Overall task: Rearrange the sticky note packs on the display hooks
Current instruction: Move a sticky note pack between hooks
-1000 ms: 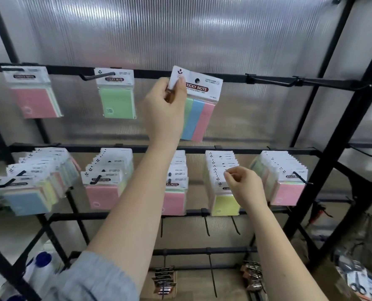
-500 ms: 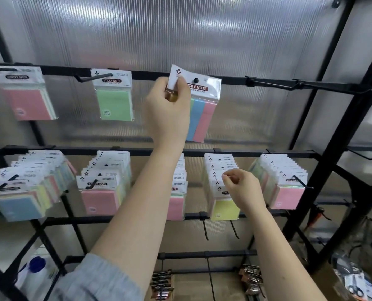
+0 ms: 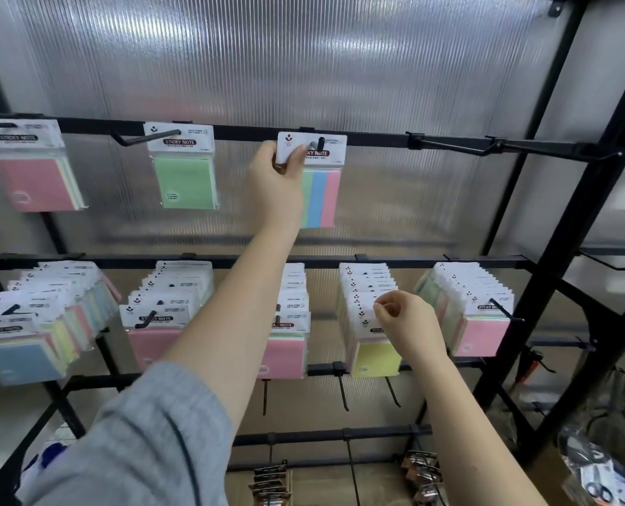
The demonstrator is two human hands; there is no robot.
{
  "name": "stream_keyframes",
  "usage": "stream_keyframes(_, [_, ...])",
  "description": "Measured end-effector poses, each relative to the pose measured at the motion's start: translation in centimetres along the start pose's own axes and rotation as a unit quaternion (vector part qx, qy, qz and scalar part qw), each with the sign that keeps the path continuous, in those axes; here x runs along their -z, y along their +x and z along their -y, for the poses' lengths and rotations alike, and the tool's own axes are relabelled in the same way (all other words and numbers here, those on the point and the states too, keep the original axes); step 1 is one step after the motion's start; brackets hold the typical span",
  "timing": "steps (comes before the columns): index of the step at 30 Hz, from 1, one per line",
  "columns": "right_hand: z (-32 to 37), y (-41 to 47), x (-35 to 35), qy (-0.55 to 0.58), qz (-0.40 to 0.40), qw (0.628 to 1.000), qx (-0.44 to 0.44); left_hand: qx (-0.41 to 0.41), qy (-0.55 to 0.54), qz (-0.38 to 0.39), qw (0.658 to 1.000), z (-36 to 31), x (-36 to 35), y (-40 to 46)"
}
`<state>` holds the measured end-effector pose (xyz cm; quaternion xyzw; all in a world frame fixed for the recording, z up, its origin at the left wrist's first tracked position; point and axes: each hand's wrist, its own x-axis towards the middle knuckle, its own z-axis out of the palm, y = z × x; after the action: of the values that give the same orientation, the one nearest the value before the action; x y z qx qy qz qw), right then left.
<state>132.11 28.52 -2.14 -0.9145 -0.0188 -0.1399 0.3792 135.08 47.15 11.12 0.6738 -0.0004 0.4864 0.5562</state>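
On the top rail I see, from the left, a pink pack (image 3: 35, 177) and a green pack (image 3: 185, 177), each hanging alone on its hook. Next along, my left hand (image 3: 276, 184) pinches the white header card of a striped green, blue and pink pack (image 3: 320, 199), thumb across the card's left corner. The pack hangs upright, its long axis vertical, and the tip of the centre hook (image 3: 316, 144) shows through the header hole, so I judge it threaded but not yet pushed back to the rail. The hook points out toward me; the coming move turns on sliding the pack straight along it, away from me. The left hand is the nearer one, already on the pack.

Below and to the right, my right hand (image 3: 408, 325) sits at the yellow-fronted stack (image 3: 371, 323) on the middle rail, fingers curled against the front headers; whether it grips a card I cannot tell. Farther right, long bare hooks (image 3: 460, 147) stand empty on the top rail.
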Motion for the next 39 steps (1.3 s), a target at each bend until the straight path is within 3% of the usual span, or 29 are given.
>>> stream_keyframes(6, [-0.3, 0.7, 0.1, -0.012, -0.006, 1.0, 0.002, 0.089, 0.005, 0.014, 0.996, 1.8, -2.7, 3.5])
stream_keyframes(18, [-0.9, 1.5, 0.5, -0.027, -0.021, 0.999, 0.01, 0.133, 0.091, 0.037, 0.986, 3.0, -4.1, 5.9])
stream_keyframes(28, [-2.0, 0.3, 0.6, -0.007, -0.045, 0.999, -0.005, 0.218, 0.073, 0.078, 0.97, 2.0, -3.3, 4.5])
stream_keyframes(32, [-2.5, -0.8, 0.6, 0.029, -0.067, 0.997, -0.03, 0.249, 0.083, 0.101, 0.96, 2.2, -2.5, 2.9])
stream_keyframes(39, [-4.3, -2.4, -0.6, 0.171, -0.034, 0.978, -0.118, 0.272, 0.122, 0.125, 0.946, 2.4, 0.0, -0.4])
